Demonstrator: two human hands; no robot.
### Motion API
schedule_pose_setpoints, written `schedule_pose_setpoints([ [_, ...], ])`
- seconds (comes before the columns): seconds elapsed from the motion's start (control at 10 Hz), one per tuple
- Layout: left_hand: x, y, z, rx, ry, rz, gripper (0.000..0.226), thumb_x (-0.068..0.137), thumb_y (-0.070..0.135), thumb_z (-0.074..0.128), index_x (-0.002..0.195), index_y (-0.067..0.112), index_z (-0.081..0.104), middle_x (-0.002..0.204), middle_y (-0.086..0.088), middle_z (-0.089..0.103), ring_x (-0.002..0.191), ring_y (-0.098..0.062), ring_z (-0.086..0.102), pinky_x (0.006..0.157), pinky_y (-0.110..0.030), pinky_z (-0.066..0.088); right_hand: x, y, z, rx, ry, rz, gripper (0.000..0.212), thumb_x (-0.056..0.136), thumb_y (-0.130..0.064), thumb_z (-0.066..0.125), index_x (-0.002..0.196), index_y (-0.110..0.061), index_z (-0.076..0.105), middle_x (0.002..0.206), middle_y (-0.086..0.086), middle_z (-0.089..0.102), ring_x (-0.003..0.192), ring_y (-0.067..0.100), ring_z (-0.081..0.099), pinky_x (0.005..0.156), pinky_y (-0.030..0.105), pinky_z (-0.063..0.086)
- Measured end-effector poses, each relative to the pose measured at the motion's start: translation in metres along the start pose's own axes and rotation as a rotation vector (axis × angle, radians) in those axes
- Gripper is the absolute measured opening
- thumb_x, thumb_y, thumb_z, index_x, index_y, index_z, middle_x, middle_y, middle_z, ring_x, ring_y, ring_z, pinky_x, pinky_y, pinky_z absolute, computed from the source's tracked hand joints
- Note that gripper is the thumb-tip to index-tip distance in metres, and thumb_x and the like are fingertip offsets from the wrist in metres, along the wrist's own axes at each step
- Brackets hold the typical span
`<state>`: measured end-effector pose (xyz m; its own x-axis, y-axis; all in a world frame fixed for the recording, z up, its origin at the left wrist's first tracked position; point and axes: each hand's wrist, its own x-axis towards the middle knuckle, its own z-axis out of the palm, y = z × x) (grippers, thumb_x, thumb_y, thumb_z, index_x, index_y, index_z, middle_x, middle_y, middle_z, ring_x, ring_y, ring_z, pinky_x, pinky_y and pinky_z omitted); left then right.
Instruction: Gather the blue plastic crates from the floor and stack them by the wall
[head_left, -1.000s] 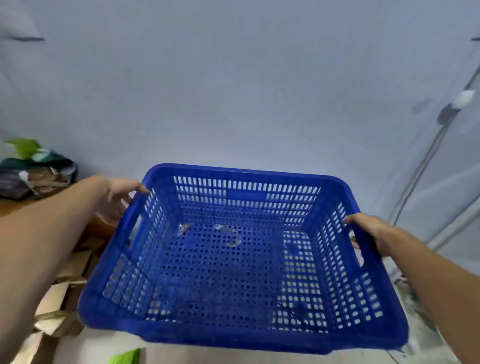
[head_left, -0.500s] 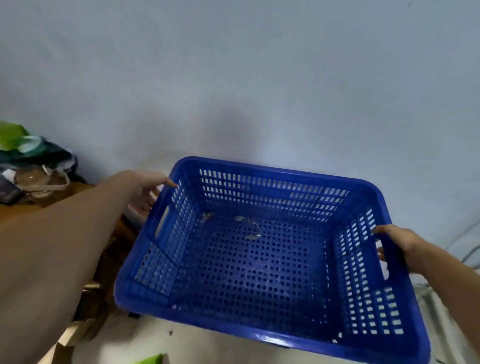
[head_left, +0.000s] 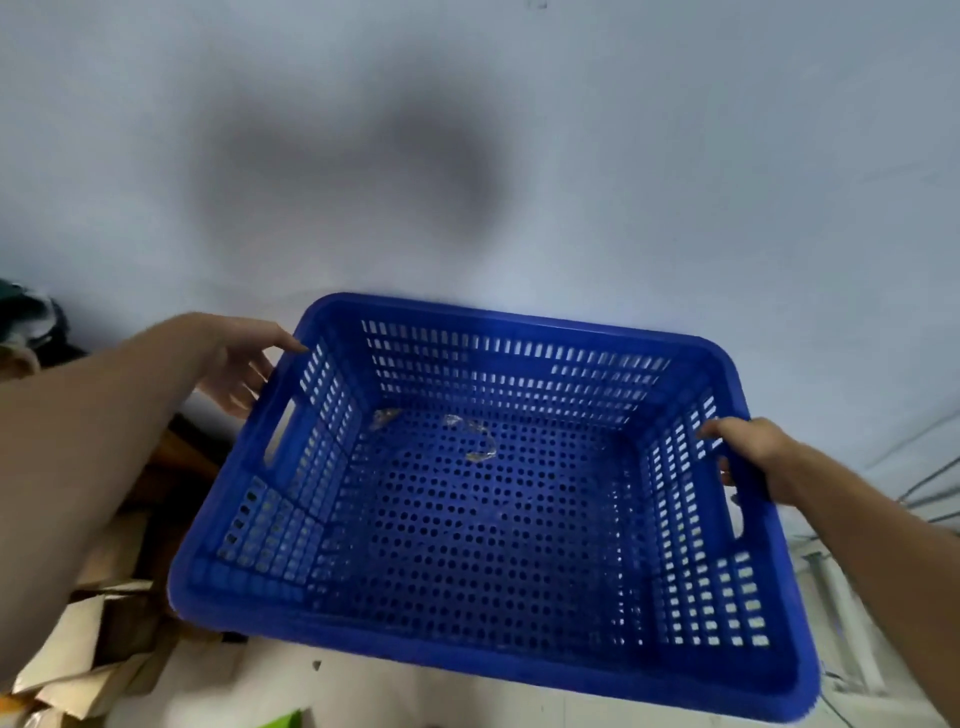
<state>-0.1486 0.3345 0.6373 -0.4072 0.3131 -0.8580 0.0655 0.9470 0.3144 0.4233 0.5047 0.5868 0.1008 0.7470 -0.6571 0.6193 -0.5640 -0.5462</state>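
A blue plastic crate (head_left: 488, 499) is seen in the middle of the view, close in front of a pale wall (head_left: 519, 156). It is tipped a little, with its far edge higher and its open top turned up toward the camera. Its sides and floor are full of small holes. A few bits of clear wrapper (head_left: 475, 441) are lying on the crate's floor, near the far side.

The crate is held at its two short ends. The right hand (head_left: 753, 452) is wrapped over the right rim, with its thumb inside the crate and its fingers outside, next to the handle slot. The left hand (head_left: 241, 364) is spread open, and its fingers are laid against the outside of the left end, near the far corner. It cannot be told how firmly that side is gripped.

A big dark shadow (head_left: 343, 171) is cast on the wall above the crate. Pieces of brown cardboard (head_left: 88, 660) are piled low on the left. Thin cables (head_left: 930, 488) are seen at the right edge.
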Motion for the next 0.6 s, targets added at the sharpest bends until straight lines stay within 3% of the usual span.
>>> schedule_pose_setpoints([
  [0.1, 0.002, -0.007, 0.001, -0.006, 0.027, 0.017, 0.066, 0.085, 0.045, 0.072, 0.131, -0.002, 0.06, 0.134, -0.025, 0.067, 0.12, -0.041, 0.066, 0.11, -0.052, 0.047, 0.001, 0.009, 0.004, -0.014, -0.005, -0.021, 0.025, 0.082, -0.024, 0.067, 0.097, -0.007, 0.056, 0.066, 0.014, 0.049, 0.059, 0.028, 0.049, 0.059, 0.04, 0.046],
  [0.2, -0.004, -0.008, 0.012, 0.081, 0.09, 0.087, 0.055, 0.092, 0.042, 0.065, 0.129, 0.002, 0.063, 0.129, -0.023, 0.069, 0.118, -0.042, 0.067, 0.104, -0.051, 0.053, 0.001, 0.018, 0.004, -0.012, 0.013, -0.062, 0.028, 0.083, -0.019, 0.066, 0.105, -0.003, 0.056, 0.071, 0.017, 0.053, 0.063, 0.03, 0.054, 0.058, 0.041, 0.05],
  [0.3, -0.023, -0.002, 0.021, 0.306, 0.167, 0.171, 0.042, 0.096, 0.041, 0.061, 0.122, 0.008, 0.064, 0.123, -0.015, 0.069, 0.104, -0.036, 0.07, 0.083, -0.042, 0.059, -0.007, 0.012, 0.0, -0.057, 0.021, -0.052, 0.031, 0.085, -0.021, 0.065, 0.11, -0.004, 0.058, 0.089, 0.017, 0.065, 0.073, 0.034, 0.064, 0.059, 0.04, 0.054],
  [0.4, -0.054, 0.011, 0.019, 0.534, 0.215, 0.244, 0.039, 0.097, 0.042, 0.06, 0.125, 0.015, 0.056, 0.129, -0.006, 0.061, 0.103, -0.029, 0.068, 0.084, -0.039, 0.057, -0.023, 0.001, -0.014, -0.144, 0.063, -0.057, 0.035, 0.085, -0.022, 0.064, 0.116, -0.01, 0.056, 0.115, 0.018, 0.063, 0.098, 0.035, 0.064, 0.067, 0.043, 0.054],
  [0.5, -0.092, 0.038, 0.009, 0.529, 0.209, 0.387, 0.032, 0.099, 0.039, 0.059, 0.121, 0.016, 0.061, 0.124, -0.004, 0.066, 0.105, -0.027, 0.07, 0.088, -0.039, 0.057, -0.041, -0.022, -0.037, -0.126, 0.065, -0.154, 0.036, 0.088, -0.021, 0.065, 0.121, -0.012, 0.055, 0.123, 0.014, 0.057, 0.11, 0.034, 0.059, 0.082, 0.048, 0.055],
  [0.6, -0.136, 0.058, -0.001, 0.505, 0.237, 0.553, 0.03, 0.099, 0.041, 0.059, 0.117, 0.018, 0.065, 0.116, -0.002, 0.072, 0.101, -0.023, 0.073, 0.08, -0.035, 0.058, -0.07, -0.048, -0.059, -0.074, 0.045, -0.298, 0.031, 0.091, -0.021, 0.068, 0.12, -0.013, 0.059, 0.122, 0.012, 0.061, 0.109, 0.031, 0.062, 0.083, 0.047, 0.059],
])
